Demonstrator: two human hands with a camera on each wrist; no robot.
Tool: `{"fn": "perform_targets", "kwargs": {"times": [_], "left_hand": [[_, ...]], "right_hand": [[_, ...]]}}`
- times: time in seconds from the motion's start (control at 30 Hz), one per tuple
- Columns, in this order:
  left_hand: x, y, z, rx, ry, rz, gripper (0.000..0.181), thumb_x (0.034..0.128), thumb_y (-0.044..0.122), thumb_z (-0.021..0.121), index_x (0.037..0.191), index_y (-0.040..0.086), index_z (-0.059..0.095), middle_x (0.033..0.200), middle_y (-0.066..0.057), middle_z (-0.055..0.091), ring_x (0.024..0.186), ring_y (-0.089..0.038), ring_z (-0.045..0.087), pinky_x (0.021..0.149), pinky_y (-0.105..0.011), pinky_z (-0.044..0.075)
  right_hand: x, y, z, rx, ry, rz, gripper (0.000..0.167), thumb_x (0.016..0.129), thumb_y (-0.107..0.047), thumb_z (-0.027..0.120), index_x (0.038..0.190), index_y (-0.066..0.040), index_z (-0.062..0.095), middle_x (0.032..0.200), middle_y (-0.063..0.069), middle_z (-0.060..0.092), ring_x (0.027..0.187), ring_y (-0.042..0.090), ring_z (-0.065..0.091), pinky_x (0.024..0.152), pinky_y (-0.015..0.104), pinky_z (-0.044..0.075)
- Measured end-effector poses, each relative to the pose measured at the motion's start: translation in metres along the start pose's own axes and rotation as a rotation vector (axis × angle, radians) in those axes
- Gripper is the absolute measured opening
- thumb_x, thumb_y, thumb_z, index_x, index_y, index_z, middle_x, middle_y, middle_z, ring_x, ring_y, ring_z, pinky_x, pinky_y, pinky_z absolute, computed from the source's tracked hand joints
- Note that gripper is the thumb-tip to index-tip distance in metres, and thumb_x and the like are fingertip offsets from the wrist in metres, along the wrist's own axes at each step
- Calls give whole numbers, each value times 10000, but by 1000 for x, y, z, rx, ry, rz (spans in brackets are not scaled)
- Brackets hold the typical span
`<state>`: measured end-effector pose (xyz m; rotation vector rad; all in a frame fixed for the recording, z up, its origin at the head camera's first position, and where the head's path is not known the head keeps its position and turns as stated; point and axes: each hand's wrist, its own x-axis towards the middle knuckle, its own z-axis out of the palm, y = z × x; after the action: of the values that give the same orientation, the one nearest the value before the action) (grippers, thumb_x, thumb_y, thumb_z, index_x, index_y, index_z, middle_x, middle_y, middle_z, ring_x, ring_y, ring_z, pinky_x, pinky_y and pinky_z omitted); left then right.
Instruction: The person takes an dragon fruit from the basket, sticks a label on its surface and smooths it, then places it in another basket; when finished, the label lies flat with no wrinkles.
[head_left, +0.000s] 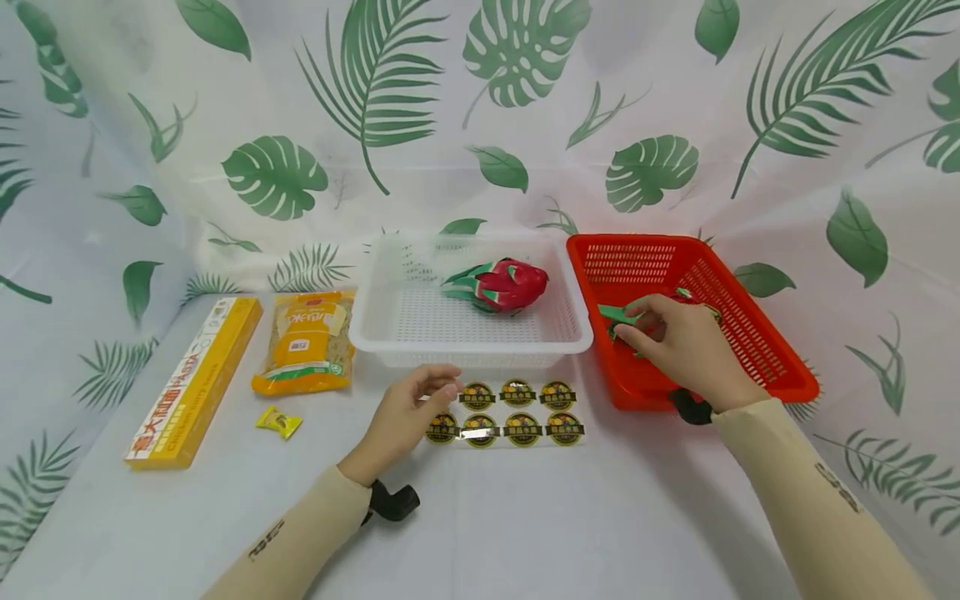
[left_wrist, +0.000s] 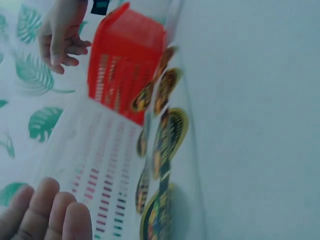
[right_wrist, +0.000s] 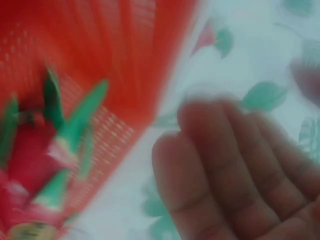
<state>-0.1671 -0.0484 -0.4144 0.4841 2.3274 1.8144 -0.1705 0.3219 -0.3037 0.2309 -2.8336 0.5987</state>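
Observation:
My right hand (head_left: 682,342) hovers over the red basket (head_left: 637,393), its fingers extended and loosely bent. Below it lies a dragon fruit (right_wrist: 31,155) with green leaf tips and a gold label near one end; in the head view the hand covers most of it. In the right wrist view the fingers are apart from this fruit. My left hand (head_left: 405,417), fingers relaxed and holding nothing, is at the left edge of a sheet of round black-and-gold stickers (head_left: 522,429). Another dragon fruit (head_left: 517,287) lies in the white basket (head_left: 472,346).
On the left are a long yellow pasta box (head_left: 198,379), an orange-and-clear bag of grain (head_left: 306,343) and a small yellow wrapped packet (head_left: 279,422). The baskets stand side by side at the back, before a leaf-patterned cloth (head_left: 420,200).

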Motion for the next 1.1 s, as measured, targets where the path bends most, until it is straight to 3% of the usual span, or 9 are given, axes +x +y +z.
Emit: {"fn": "perform_targets", "kwargs": {"times": [0.1,0.2,0.37,0.47,0.67,0.8,0.93,1.1], "left_hand": [[5,-3,-10,-79,68,-67,373,1090,275,550,1386,58,616,1211,-159,724,1116,-307,691,916,-339,608],[12,-4,-19,-187,91,-131,428,1112,330,487,1383,24,613,1201,-158,724,1099,-268,700,934,-331,604],[24,-7,-28,-477,121,-248,491,1122,383,439,1306,-35,618,1108,-73,739,1005,-161,706,902,-253,593],[28,-9,-31,-587,151,-284,482,1123,361,444,1261,-66,620,1029,-14,753,931,-114,710,867,-229,594],[30,-10,-31,-641,154,-297,386,1123,290,459,1201,-48,626,999,-6,787,911,-113,741,861,-239,607],[31,-9,-29,-677,139,-290,345,1129,272,440,1152,-26,612,1066,-62,794,937,-131,751,885,-263,612],[30,-8,-28,-692,87,-288,432,1140,296,396,1261,-71,590,1199,-126,767,989,-129,746,926,-273,605],[31,-9,-34,-694,50,-275,506,1142,332,379,1356,-96,543,1297,-166,722,1047,-129,733,966,-277,593]], "right_hand": [[20,-18,0,4,-66,-48,325,932,-269,791,1174,-72,702,991,123,770,830,245,692,697,375,591],[42,-36,1,5,-99,-106,321,941,-237,777,1194,-56,699,1032,137,769,907,277,708,804,462,614],[81,-58,14,-9,-195,-127,387,950,-258,755,1268,-52,678,1105,147,738,990,308,673,845,464,610],[108,-66,31,-43,-262,-119,456,947,-277,758,1325,-47,648,1197,167,713,1070,328,656,890,461,611],[149,-73,68,-195,-359,-131,644,925,-322,787,1449,-41,541,1412,199,609,1214,349,592,1030,522,557],[167,-73,90,-322,-384,-160,782,891,-373,809,1514,-48,467,1459,205,565,1230,361,575,1064,536,524],[180,-72,108,-400,-404,-172,861,841,-404,837,1526,-49,454,1443,206,570,1217,366,567,1086,547,491],[192,-75,121,-440,-380,-201,777,784,-372,887,1403,-41,554,1309,193,612,1129,356,585,1039,532,514]]}}
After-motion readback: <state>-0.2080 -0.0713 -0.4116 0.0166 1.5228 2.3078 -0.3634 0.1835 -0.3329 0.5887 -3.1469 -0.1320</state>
